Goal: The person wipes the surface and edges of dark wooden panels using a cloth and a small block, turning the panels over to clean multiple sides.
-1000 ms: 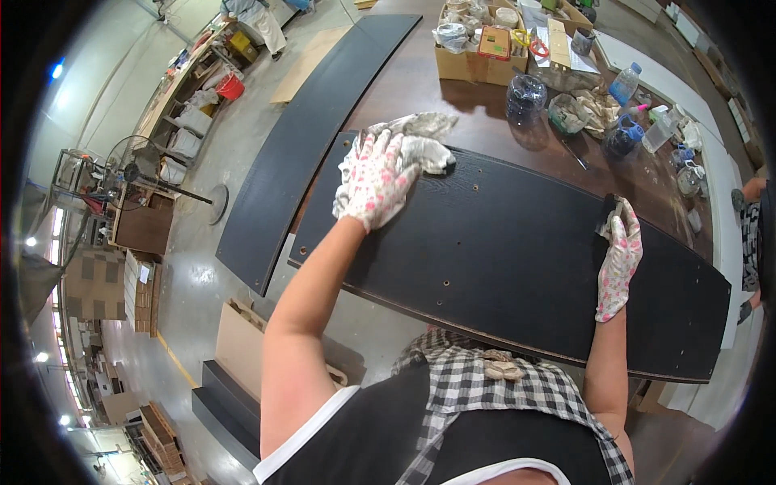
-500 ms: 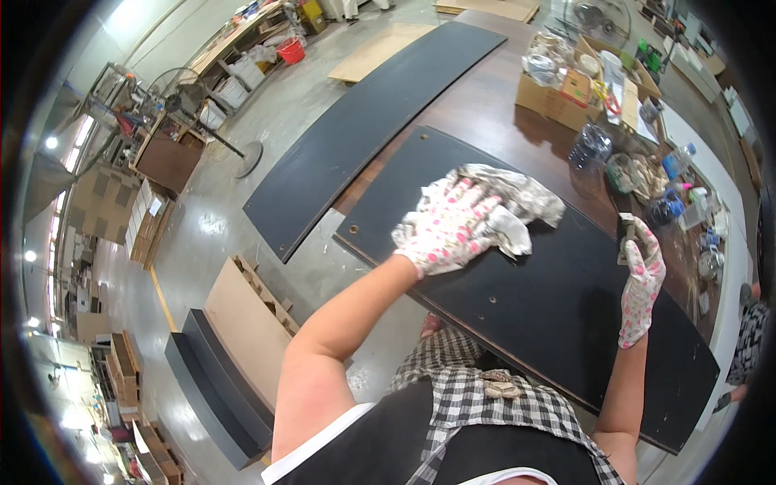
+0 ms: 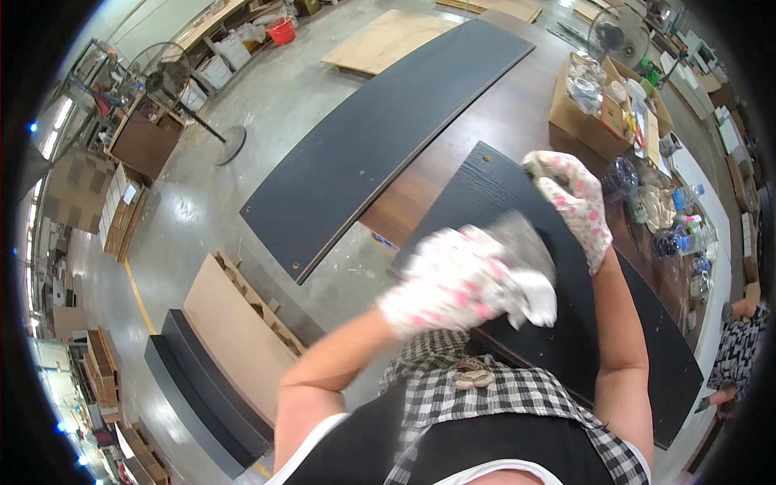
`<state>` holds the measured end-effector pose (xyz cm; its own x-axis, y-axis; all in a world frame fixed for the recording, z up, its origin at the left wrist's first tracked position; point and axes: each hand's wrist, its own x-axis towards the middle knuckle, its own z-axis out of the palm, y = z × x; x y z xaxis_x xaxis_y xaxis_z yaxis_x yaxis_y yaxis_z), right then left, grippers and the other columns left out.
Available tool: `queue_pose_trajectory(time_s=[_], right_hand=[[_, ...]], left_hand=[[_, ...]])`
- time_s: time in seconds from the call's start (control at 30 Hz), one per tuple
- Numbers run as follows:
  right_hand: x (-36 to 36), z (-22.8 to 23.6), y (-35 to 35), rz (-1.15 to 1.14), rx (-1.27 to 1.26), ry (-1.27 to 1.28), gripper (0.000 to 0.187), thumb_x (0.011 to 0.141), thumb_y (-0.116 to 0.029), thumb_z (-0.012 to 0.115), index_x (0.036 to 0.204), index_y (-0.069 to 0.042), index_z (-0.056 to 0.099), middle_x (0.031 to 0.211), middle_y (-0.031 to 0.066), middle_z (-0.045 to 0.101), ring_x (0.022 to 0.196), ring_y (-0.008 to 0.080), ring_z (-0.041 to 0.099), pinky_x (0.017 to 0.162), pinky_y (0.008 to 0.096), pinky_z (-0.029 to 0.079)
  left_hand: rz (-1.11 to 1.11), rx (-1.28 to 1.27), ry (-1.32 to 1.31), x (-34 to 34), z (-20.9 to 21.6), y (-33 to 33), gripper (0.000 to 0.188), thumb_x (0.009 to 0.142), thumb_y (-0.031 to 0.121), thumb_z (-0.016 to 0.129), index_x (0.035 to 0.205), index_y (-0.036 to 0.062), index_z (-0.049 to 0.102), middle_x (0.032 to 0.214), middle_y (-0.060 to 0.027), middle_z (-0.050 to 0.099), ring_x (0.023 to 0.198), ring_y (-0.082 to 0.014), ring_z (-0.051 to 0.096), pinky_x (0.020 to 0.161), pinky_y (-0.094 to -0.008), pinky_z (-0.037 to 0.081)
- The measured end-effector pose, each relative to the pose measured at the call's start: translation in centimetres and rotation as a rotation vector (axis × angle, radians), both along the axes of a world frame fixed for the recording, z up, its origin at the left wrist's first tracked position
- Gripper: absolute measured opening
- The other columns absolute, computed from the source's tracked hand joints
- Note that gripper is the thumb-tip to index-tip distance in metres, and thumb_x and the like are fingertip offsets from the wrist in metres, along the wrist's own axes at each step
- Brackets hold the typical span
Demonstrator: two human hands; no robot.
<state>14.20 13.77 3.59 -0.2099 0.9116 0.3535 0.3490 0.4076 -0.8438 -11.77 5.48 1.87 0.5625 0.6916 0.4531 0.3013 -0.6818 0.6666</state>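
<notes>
My left hand [image 3: 453, 279], in a white glove with pink flowers, is closed on a grey and white rag [image 3: 529, 255] above a dark panel [image 3: 517, 198]. Hand and rag are smeared by motion. Over the panel's far right edge is my right hand [image 3: 575, 202], in a matching glove, its fingers curled in a pinch. A small flat greyish piece, mostly hidden now, is between its fingertips. The panel has a hole at its far corner and lies on a brown wooden table [image 3: 449, 153].
A second, curved dark panel [image 3: 380, 137] lies to the left. At the right are a cardboard box [image 3: 582, 121] of supplies and several plastic bottles [image 3: 667, 242]. Stacked boards [image 3: 234, 307] stand lower left, a standing fan [image 3: 174, 89] farther off. Another person [image 3: 740, 347] shows at the right edge.
My left hand has come nearer to me with the rag, off its earlier spot on the panel. My right hand has moved left and away from me, to the panel's far edge. The view has shifted.
</notes>
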Motion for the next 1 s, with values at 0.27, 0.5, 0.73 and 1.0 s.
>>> queue_pose_trajectory(time_s=[0.27, 0.5, 0.73, 1.0], right_hand=[[-14.5, 0.9, -1.2, 0.663, 0.235, -0.525, 0.028, 0.088, -0.022, 0.065, 0.114, -0.011, 0.067, 0.107, 0.0112, 0.068, 0.106, 0.0319, 0.062, 0.097, 0.0422, 0.048], [-14.2, 0.8, 1.0, 0.661, 0.288, -0.736, 0.034, 0.081, -0.018, 0.070, 0.114, -0.009, 0.067, 0.113, 0.0096, 0.066, 0.100, 0.0327, 0.061, 0.090, 0.0422, 0.049], [-13.9, -0.4, 1.0, 0.667, 0.253, -0.681, 0.020, 0.082, -0.010, 0.062, 0.099, -0.012, 0.073, 0.093, 0.0082, 0.069, 0.092, 0.0257, 0.064, 0.080, 0.0380, 0.054], [-6.4, -3.2, 12.5, 0.174, 0.276, -0.723, 0.020, 0.083, -0.011, 0.058, 0.095, -0.011, 0.074, 0.094, 0.0128, 0.071, 0.091, 0.0333, 0.068, 0.081, 0.0404, 0.055]], left_hand=[[-0.210, -0.069, -0.010, 6.4, -12.0, -3.8, 0.057, 0.104, 0.032, 0.045, 0.155, 0.0122, 0.032, 0.160, -0.0085, 0.032, 0.145, -0.0233, 0.034, 0.118, -0.0390, 0.030], [-0.252, -0.129, 0.170, 6.5, -8.3, -2.6, 0.054, 0.093, 0.023, 0.052, 0.145, 0.0093, 0.047, 0.144, -0.0141, 0.049, 0.134, -0.0306, 0.046, 0.110, -0.0420, 0.039], [-0.280, -0.250, 0.272, 5.9, -6.2, -2.6, 0.055, 0.094, 0.024, 0.054, 0.146, 0.0076, 0.046, 0.147, -0.0205, 0.047, 0.138, -0.0378, 0.043, 0.117, -0.0439, 0.032], [-0.271, 0.006, 0.329, 6.5, -4.8, -1.2, 0.054, 0.088, 0.025, 0.064, 0.138, 0.0065, 0.054, 0.124, -0.0146, 0.063, 0.109, -0.0332, 0.063, 0.091, -0.0469, 0.051]])
